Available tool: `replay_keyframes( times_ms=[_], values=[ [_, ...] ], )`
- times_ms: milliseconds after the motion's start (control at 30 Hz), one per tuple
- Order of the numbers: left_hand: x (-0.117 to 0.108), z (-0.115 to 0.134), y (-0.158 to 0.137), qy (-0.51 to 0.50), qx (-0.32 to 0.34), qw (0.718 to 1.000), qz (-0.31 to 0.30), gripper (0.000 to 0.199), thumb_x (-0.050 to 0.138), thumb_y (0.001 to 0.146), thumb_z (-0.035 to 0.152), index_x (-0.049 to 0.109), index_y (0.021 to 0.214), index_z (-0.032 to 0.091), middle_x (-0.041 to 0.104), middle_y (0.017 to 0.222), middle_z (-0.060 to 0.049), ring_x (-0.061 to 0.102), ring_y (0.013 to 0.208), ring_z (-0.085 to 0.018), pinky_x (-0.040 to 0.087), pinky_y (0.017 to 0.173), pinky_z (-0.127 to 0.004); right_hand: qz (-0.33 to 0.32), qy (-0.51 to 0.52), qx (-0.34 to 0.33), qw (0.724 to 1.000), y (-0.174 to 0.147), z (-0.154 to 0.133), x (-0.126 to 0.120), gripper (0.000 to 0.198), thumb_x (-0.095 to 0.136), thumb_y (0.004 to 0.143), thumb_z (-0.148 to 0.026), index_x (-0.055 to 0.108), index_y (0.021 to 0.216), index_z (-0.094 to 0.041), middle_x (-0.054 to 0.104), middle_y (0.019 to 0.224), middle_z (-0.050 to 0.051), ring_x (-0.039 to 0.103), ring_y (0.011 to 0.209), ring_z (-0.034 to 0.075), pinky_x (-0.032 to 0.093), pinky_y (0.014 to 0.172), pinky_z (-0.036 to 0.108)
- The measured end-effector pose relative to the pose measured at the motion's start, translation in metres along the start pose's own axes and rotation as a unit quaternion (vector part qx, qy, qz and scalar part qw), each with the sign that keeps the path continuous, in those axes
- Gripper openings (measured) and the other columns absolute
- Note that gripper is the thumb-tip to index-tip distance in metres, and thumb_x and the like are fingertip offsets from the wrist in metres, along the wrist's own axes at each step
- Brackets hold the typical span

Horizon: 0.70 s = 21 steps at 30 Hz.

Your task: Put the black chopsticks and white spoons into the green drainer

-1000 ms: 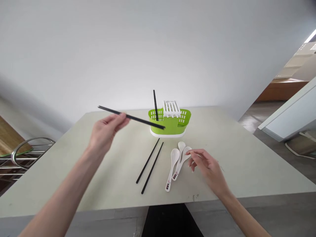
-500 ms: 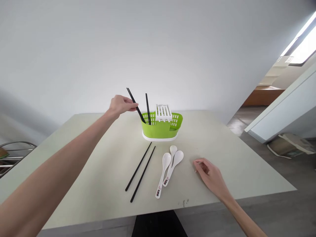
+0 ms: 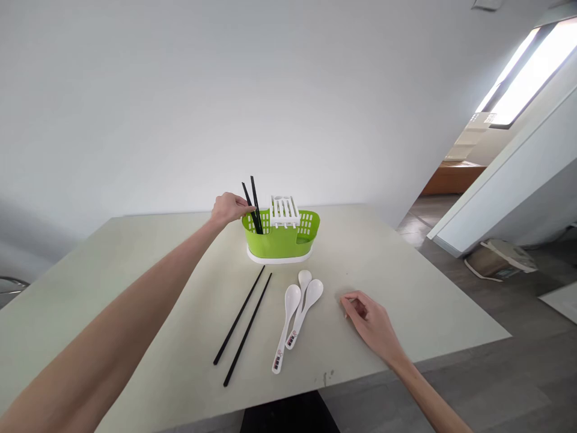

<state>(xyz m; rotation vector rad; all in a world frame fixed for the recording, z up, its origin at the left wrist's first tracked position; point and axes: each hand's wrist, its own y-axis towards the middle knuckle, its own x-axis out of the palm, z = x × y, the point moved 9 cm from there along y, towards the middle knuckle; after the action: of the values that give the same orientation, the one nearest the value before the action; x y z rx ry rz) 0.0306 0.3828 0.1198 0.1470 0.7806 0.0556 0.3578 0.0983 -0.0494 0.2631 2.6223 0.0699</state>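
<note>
My left hand reaches to the left end of a green cutlery basket. Its thumb and fingers are closed on black chopsticks that lean upright inside; another black chopstick stands right beside them, and the lower ends are hidden by the basket wall. My right hand rests on the table at the right, fingers curled closed, with no object visible in it. Nearest to it lie white spoons, two of them overlapping and one spoon alongside. Left of these, a pair of black chopsticks lies on the table.
The pale table has its back edge by a white wall. A white slatted rack sits across the middle of the basket. Past the table on the right are a grey floor and a box-like bundle.
My left hand has lowered the held chopsticks deeper into the basket and brought them next to the standing one. The view has shifted to the right. My right hand stays on the table.
</note>
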Motion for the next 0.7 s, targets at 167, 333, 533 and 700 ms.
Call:
replay_keyframes(
  times_ms=[167, 333, 533, 700],
  values=[
    [-0.002, 0.004, -0.01, 0.06, 0.05, 0.996, 0.039, 0.039, 0.093, 0.064, 0.048, 0.078, 0.087, 0.021, 0.081, 0.095, -0.008, 0.07, 0.1, -0.028, 0.052, 0.084, -0.034, 0.006, -0.007, -0.005, 1.0, -0.001, -0.001, -0.001, 0.051, 0.053, 0.098, -0.071, 0.072, 0.097, -0.023, 0.071, 0.075, 0.006, 0.065, 0.07, 0.024, 0.048, 0.068, 0.035],
    [-0.023, -0.007, -0.041, 0.052, 0.075, 0.99, 0.104, 0.044, 0.067, 0.091, 0.055, 0.071, 0.116, 0.018, 0.077, 0.107, -0.01, 0.068, 0.091, -0.024, 0.049, 0.08, -0.033, 0.004, -0.013, 0.001, 1.0, -0.001, 0.002, -0.001, 0.051, 0.053, 0.098, -0.069, 0.071, 0.099, -0.022, 0.072, 0.076, 0.007, 0.065, 0.07, 0.025, 0.048, 0.069, 0.036],
    [0.002, -0.055, -0.115, 0.076, 0.043, 0.996, 0.006, 0.037, 0.06, 0.092, 0.058, 0.065, 0.091, 0.021, 0.072, 0.089, -0.009, 0.066, 0.079, -0.024, 0.047, 0.071, -0.033, 0.01, -0.026, 0.009, 1.0, -0.002, 0.002, -0.003, 0.05, 0.054, 0.097, -0.069, 0.072, 0.098, -0.022, 0.073, 0.076, 0.007, 0.064, 0.07, 0.024, 0.049, 0.072, 0.036],
    [0.047, -0.061, -0.191, 0.1, 0.069, 0.989, -0.089, 0.045, 0.082, 0.07, 0.061, 0.069, 0.088, 0.023, 0.072, 0.096, -0.013, 0.07, 0.082, -0.031, 0.05, 0.074, -0.037, 0.012, -0.038, 0.006, 0.999, -0.001, 0.003, -0.003, 0.048, 0.054, 0.097, -0.066, 0.071, 0.098, -0.022, 0.074, 0.077, 0.007, 0.064, 0.071, 0.024, 0.05, 0.072, 0.035]
  ],
)
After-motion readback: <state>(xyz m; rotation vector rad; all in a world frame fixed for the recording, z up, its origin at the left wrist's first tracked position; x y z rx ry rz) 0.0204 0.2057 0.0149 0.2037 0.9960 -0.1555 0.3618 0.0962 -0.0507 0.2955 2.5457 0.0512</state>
